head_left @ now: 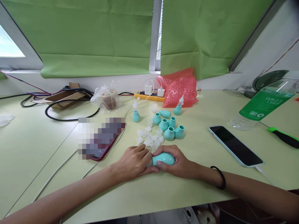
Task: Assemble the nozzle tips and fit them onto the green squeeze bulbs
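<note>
Tabletop [193, 194]: pale yellow, the base for everything below. At its rear, a red bubble-wrap bag [178, 88]. Right side: clear bottle with green label [263, 104], tilted in view; near it, a dark-screened phone [235, 146] in a pale case.

Hands together at the near edge. Right hand [181, 161]: thumb and fingers closed around the body of a turquoise squeeze bulb [165, 159], which lies on its side, end toward the left hand. Left hand [135, 160]: fingers curled closed over a translucent piece [150, 162] at that end; exact fingertip contact hidden.

Beyond the hands: five open-mouthed bulbs [169, 133] stand clustered; two with nozzles stand apart, one more lies behind the cluster. Loose translucent tips [149, 137] lie in a scatter left of the cluster.

Handling, judged: bulb light, soft-walled, probably rubbery; glossy skin could slip if damp. Hard squeezing would dent the belly, so best hold is near the stiffer neck. Tips likely thin, pliable, not brittle; pinch by the rim.
</note>
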`<action>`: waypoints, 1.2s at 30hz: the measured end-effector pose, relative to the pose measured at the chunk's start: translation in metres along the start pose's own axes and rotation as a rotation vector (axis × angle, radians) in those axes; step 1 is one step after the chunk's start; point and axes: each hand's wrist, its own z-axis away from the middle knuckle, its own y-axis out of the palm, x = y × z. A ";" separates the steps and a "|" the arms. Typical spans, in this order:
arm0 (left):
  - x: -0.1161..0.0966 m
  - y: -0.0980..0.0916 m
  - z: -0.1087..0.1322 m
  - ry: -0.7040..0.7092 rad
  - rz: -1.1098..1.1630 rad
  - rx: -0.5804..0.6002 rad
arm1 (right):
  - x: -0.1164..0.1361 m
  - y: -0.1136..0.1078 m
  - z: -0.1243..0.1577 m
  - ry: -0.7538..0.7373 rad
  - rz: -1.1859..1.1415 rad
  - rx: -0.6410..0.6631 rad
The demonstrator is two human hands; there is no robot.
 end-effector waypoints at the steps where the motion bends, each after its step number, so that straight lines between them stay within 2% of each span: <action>1: 0.001 0.000 0.000 0.020 0.042 0.022 | -0.001 -0.001 -0.001 0.009 -0.039 0.024; 6: -0.002 -0.006 0.000 0.052 0.192 0.129 | -0.004 -0.006 -0.007 0.141 -0.232 0.191; 10: -0.008 -0.010 -0.002 0.096 0.267 0.100 | -0.006 -0.011 -0.011 0.177 -0.323 0.302; 13: -0.012 -0.011 -0.002 0.134 0.312 0.055 | -0.014 -0.017 -0.014 0.197 -0.441 0.453; 17: -0.009 -0.009 0.002 0.180 0.261 -0.028 | -0.026 -0.023 -0.014 0.234 -0.608 0.613; 19: -0.004 -0.004 0.004 0.120 0.180 0.009 | -0.028 -0.024 -0.014 0.226 -0.647 0.664; 24: 0.008 0.009 0.004 -0.140 -0.013 0.235 | -0.020 -0.026 -0.018 0.121 -0.665 0.820; 29: 0.012 0.009 -0.001 -0.309 -0.055 0.304 | -0.015 -0.034 -0.024 0.056 -0.665 0.952; 32: 0.017 0.006 -0.001 -0.419 -0.026 0.297 | -0.006 -0.050 -0.027 0.001 -0.654 0.932; 36: 0.023 0.003 0.003 -0.472 0.087 0.162 | 0.013 -0.085 -0.028 -0.058 -0.580 0.749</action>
